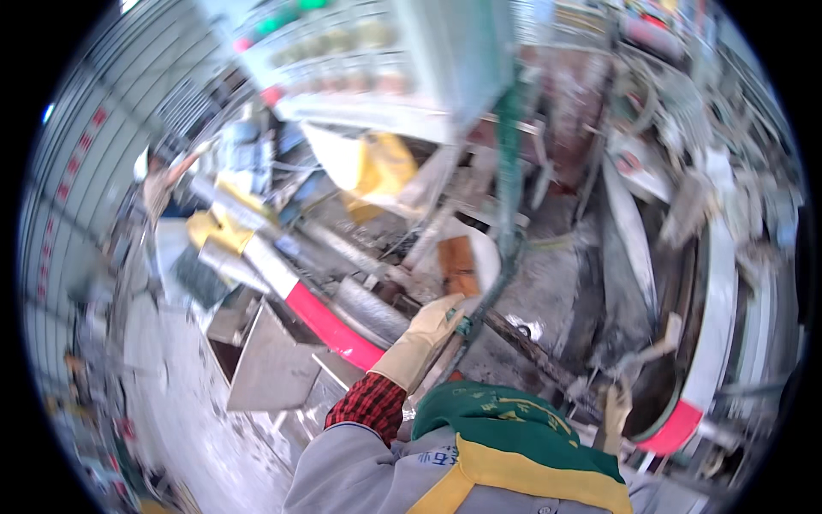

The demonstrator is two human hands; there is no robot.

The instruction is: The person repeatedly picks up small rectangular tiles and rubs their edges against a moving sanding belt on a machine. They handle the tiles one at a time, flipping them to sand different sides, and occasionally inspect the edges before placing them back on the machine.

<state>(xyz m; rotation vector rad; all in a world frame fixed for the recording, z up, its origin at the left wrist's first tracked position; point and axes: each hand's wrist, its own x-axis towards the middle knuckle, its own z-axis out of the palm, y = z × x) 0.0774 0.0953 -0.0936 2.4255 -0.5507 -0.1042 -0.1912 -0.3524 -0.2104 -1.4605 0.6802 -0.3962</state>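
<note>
The picture is motion-blurred. My left hand (431, 330), in a cream glove with a red plaid cuff below it, reaches forward and grips a thin green hose (509, 180) at a small fitting (467, 325). The hose rises from there toward the top of the view. My right hand (615, 409), also gloved, is low at the right and holds a pale stick-like tool (658, 347) that points up and right toward a curved white rim (717, 308). A green and yellow cloth (505, 428) on my chest hides my lower arms.
A white and red bar (318, 319) runs diagonally left of my left hand, above metal sheets (272, 364). An orange-brown block (458, 265) lies on a white tray. A yellow bag (383, 167) and a control panel (342, 43) stand behind. The wet grey floor (548, 295) lies between them.
</note>
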